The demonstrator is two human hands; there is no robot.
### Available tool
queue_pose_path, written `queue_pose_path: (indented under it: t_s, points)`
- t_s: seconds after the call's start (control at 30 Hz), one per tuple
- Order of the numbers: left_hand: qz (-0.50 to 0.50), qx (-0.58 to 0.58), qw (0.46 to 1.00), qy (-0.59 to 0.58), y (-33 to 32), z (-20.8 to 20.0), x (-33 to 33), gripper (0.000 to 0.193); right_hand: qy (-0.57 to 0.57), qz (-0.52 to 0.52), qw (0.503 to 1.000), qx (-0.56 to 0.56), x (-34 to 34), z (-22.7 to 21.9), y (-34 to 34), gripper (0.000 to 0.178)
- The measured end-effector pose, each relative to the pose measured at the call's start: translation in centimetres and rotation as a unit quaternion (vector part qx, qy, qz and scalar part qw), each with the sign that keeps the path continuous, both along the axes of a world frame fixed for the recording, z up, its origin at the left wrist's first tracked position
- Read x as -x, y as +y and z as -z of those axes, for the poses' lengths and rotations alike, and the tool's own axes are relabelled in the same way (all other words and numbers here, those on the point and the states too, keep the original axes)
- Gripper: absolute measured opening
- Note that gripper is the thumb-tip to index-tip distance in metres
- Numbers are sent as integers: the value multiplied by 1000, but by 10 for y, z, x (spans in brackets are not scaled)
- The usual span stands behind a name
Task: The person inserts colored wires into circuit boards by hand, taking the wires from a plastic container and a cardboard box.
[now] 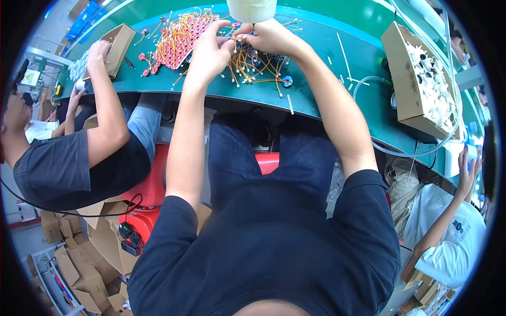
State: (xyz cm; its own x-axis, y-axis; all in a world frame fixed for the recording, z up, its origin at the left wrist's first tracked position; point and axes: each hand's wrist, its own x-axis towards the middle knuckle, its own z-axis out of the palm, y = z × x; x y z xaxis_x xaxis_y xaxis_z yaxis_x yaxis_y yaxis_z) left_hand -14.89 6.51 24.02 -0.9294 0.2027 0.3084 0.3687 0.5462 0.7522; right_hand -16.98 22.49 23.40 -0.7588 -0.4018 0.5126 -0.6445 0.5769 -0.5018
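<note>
Over the far part of the green table, my left hand (207, 55) has its thumb and forefinger apart, with nothing plainly held between them. My right hand (271, 39) faces it with fingertips pinched together at small wired parts; what is in the pinch is too small to make out. Beneath and around both hands lies a tangle of orange and yellow wires (250, 66) with small white connectors. A small blue round part (286, 81) with wires lies near the table's front edge. Left of my left hand sits a red panel (182, 39) of round parts, wires standing up from it.
A white cylindrical tool head (252, 9) hangs just above my right hand. At right a cardboard box (407, 100) holds white plastic parts, with a clear hose (363, 84) beside it. A co-worker's arm (105, 105) reaches to a carton (120, 50) at left; another person (448, 226) sits at right.
</note>
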Motion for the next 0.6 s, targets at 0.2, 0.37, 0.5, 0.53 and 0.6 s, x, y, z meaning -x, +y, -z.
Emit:
queue_pose_path:
  t_s: [0.2,0.37,0.5,0.53,0.6]
  points:
    - [74,-73,995,-12,-2,4,0,39,-17,-50,996,72,-5,2,-4,15]
    - [-25,-11,999,22,2,-2,-4,33,-48,-51,995,72,0,5,-6,13]
    - [-63,86,993,58,6,-7,-4,23,-50,-56,991,111,1,5,-9,11]
    - [-64,86,993,57,5,-8,-4,23,-23,-33,996,74,0,4,-10,10]
    - [-53,114,990,58,4,-9,-4,22,30,15,999,0,-2,3,-12,10]
